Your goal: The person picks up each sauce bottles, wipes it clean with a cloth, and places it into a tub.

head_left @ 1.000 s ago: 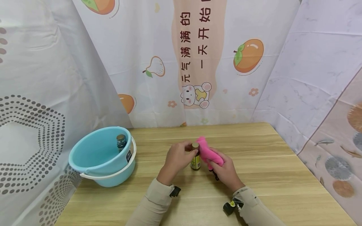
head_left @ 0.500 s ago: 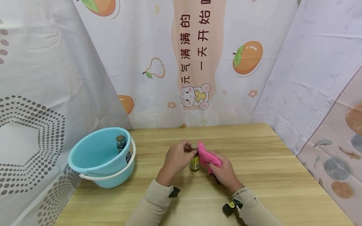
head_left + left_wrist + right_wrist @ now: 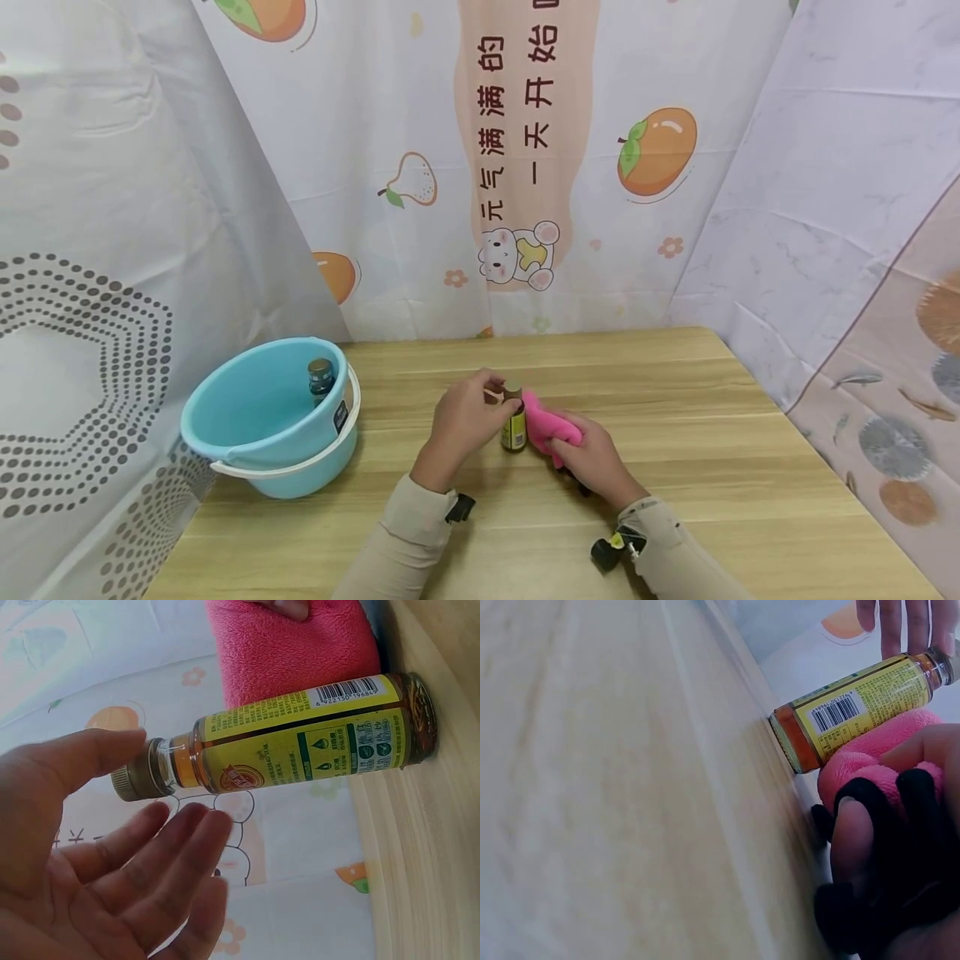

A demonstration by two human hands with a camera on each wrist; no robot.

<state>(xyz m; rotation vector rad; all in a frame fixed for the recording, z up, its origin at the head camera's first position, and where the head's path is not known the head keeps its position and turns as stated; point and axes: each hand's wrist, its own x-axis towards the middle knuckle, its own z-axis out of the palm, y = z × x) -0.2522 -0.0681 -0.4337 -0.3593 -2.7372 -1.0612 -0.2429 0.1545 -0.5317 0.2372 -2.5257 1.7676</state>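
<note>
A small glass bottle [image 3: 513, 432] with a yellow label, amber contents and a brownish-gold cap [image 3: 141, 774] stands upright on the table. My left hand [image 3: 467, 421] is at its top: the thumb touches the cap, while the other fingers, loosely bent, stay apart from it in the left wrist view. With my right hand [image 3: 588, 454] I grip a bunched pink cloth [image 3: 550, 429] against the bottle's right side. The left wrist view shows the cloth [image 3: 300, 649] spread behind the label. Black pieces [image 3: 889, 825] lie over and around the right hand's fingers.
A light-blue bucket [image 3: 281, 454] with a white handle [image 3: 300, 472] stands at the table's left. Inside it is another dark bottle [image 3: 321, 382] with a brownish cap. Printed curtains [image 3: 420, 275] hang behind the wooden table [image 3: 675, 417] and along both sides.
The pink cloth in my right hand has moved down along the bottle, from cap height to beside the label. My left fingers have spread slightly from the cap.
</note>
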